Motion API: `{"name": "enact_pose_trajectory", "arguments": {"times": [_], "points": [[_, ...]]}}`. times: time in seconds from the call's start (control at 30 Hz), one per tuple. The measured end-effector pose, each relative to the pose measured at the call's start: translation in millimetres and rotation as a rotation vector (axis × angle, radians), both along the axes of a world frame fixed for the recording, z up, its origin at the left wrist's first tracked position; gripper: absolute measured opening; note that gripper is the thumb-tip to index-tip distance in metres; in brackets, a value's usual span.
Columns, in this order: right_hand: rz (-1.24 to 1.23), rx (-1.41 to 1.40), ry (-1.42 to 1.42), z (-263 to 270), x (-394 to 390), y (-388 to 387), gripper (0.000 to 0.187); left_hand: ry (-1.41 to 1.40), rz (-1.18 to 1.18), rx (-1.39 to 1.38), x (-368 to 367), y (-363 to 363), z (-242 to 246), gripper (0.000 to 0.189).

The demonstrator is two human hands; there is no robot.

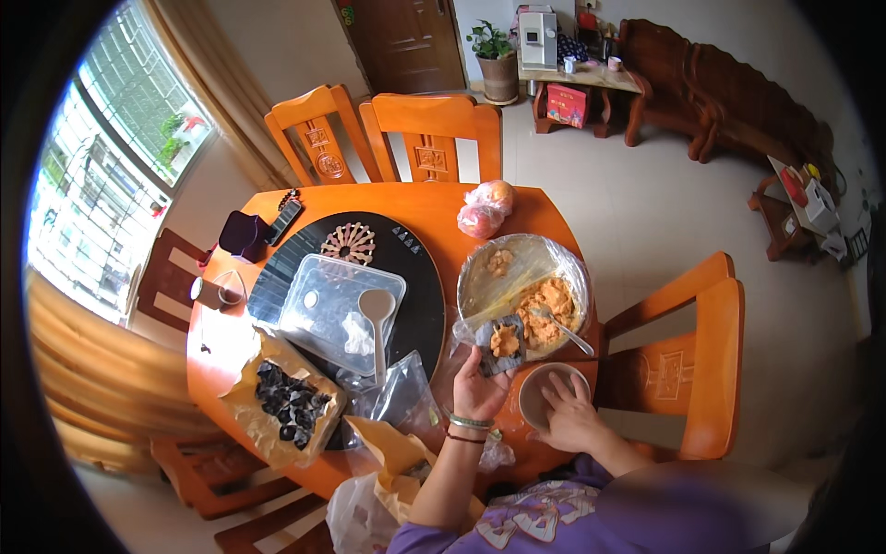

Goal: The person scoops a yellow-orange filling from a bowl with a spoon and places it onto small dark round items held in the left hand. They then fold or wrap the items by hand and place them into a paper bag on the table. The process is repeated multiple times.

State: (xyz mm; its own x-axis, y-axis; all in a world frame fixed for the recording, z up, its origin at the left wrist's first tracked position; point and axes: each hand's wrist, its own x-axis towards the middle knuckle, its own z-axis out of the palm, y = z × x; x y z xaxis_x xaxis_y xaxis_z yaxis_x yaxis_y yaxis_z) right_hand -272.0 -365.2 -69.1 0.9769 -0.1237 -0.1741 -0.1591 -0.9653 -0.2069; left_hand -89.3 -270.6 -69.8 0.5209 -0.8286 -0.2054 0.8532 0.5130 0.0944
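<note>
On my left hand (479, 392) lies a dark square wrapper (488, 344), held by its near edge, with a lump of orange filling (504, 341) in its middle. My right hand (572, 420) reaches into a small round bowl (529, 388) with fingers apart. Its fingertips are inside the bowl; whether they touch its bottom I cannot tell. Just beyond both hands stands a large basin (465, 262) lined with clear plastic film. Orange minced filling (554, 298) fills its right part, and a metal spoon (573, 338) leans in it. Dark folded pieces (287, 401) sit in a paper-lined tray (322, 433) at the left.
A black turntable (429, 298) carries a clear plastic lid (311, 332), a white ladle (377, 308) and a trivet (348, 242). Bagged fruit (484, 208) lies behind the basin. Brown paper (387, 443) and plastic bags (360, 512) crowd the near edge. A wooden chair (682, 360) stands at right.
</note>
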Motion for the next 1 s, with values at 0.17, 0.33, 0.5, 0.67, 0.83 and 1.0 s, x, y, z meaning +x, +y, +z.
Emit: {"name": "enact_pose_trajectory", "arguments": {"times": [0.17, 0.33, 0.5, 0.67, 0.83, 1.0], "points": [[-0.222, 0.601, -0.308, 11.1, 6.4, -21.3, 0.041, 0.008, -0.003, 0.055, -7.1, 3.1, -5.8, 0.039], [-0.026, 0.135, -0.57, 60.7, 45.3, -8.5, 0.043, 0.054, -0.191, -0.184, -19.7, 6.3, -10.0, 0.037], [-0.016, 0.192, -0.662, 60.2, 39.8, -16.7, 0.031, -0.039, -0.12, 0.11, -30.3, 8.5, -1.1, 0.042], [-0.744, 1.264, -0.568, 17.9, 57.4, -39.9, 0.015, -0.043, -0.121, 0.098, -34.5, 6.3, 5.4, 0.041], [-0.764, 1.431, -0.482, 6.0, 64.8, -42.5, 0.008, -0.192, -0.131, 0.259, -36.3, 9.0, 9.0, 0.035], [-0.398, 0.614, -0.856, 34.6, 68.0, -19.6, 0.009, -0.135, -0.168, 0.285, -30.9, 13.7, -14.0, 0.034]]}}
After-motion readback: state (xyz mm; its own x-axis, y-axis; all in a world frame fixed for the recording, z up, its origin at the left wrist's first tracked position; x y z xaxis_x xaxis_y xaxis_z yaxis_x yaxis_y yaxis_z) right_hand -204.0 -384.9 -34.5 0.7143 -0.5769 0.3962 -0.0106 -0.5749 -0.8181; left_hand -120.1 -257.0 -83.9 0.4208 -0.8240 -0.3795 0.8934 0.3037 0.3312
